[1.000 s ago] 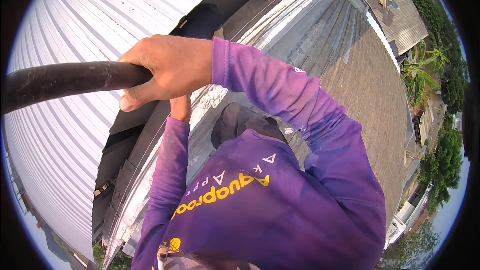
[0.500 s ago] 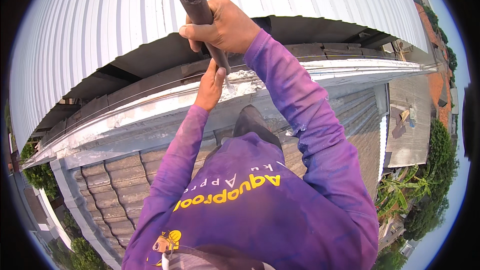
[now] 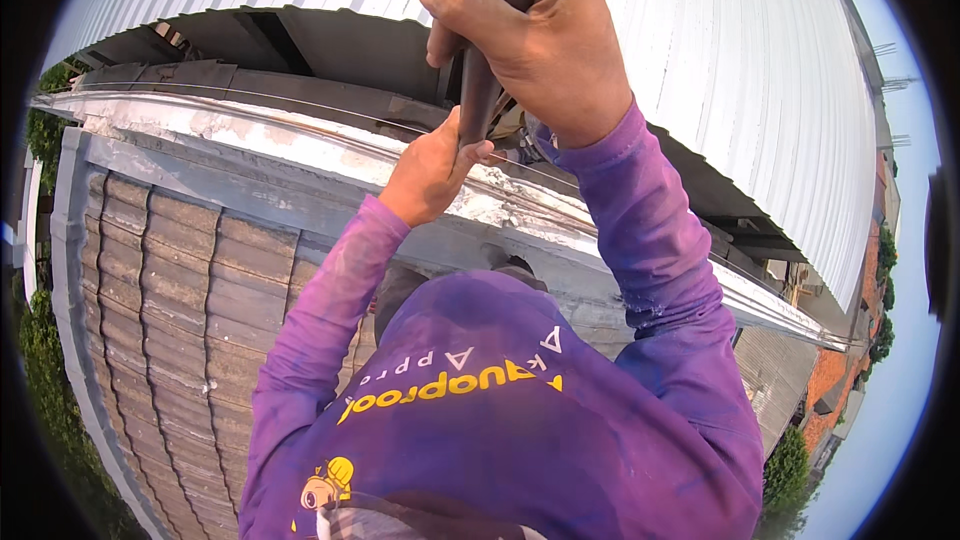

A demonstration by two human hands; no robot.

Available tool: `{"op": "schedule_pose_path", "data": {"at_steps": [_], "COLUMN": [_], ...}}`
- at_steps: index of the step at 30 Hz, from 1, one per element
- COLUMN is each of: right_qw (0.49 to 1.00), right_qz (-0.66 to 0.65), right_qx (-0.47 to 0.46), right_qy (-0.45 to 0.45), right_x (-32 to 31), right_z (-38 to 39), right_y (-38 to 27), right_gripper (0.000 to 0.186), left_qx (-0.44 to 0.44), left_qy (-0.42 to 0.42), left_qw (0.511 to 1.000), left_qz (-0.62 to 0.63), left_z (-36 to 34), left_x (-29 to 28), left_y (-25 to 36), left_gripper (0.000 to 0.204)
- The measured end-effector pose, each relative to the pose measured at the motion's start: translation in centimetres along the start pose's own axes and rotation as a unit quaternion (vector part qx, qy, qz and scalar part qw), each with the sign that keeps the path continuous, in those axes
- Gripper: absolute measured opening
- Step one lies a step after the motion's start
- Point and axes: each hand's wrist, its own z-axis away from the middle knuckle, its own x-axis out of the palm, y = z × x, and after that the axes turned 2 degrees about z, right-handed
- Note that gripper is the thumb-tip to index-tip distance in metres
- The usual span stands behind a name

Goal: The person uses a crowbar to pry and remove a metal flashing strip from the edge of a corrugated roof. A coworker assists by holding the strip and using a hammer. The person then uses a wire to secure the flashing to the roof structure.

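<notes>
Both of my purple-sleeved arms reach up to a dark, round pole (image 3: 478, 90) that runs out of the top of the view. My right hand (image 3: 530, 45) grips it high up, thumb across the front. Lower down, my left hand (image 3: 435, 165) has its fingers wrapped round it, beside a white, crusted ledge (image 3: 300, 140) with thin lines running along it. Where the pole's lower end rests is hidden by my left hand. Below my purple shirt, parts of my dark legs or boots show on the grey strip beside the ledge.
A white corrugated roof (image 3: 720, 60) overhangs a shadowed gap (image 3: 330, 60) beyond the ledge. Grey roof tiles (image 3: 170, 310) fall away at the left, bordered by a metal edge (image 3: 70, 260). Trees (image 3: 785, 470), lower roofs and orange tiles (image 3: 825, 390) lie far below at the right.
The pole has swung from pointing left to pointing up the view. Both hands are higher and further right, still gripping it. The view has turned, showing more tiles at the left.
</notes>
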Motion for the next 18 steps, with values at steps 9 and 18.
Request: {"op": "schedule_pose_path", "data": {"at_steps": [9, 18], "right_qw": [0.941, 0.985], "right_qz": [-0.269, -0.161], "right_qx": [-0.036, -0.041], "right_qy": [-0.201, -0.048], "right_x": [-0.7, 2.8], "right_z": [-3.3, -0.3], "right_y": [-3.3, -0.9], "right_gripper": [0.008, 0.032], "left_qx": [-0.014, -0.318], "left_qy": [0.220, 0.553], "left_qw": [0.955, 0.770], "left_qz": [0.197, -0.018], "left_z": [2.6, 7.4], "left_x": [5.1, 19.2], "left_y": [-2.9, -15.5], "left_gripper": [0.082, 0.064]}}
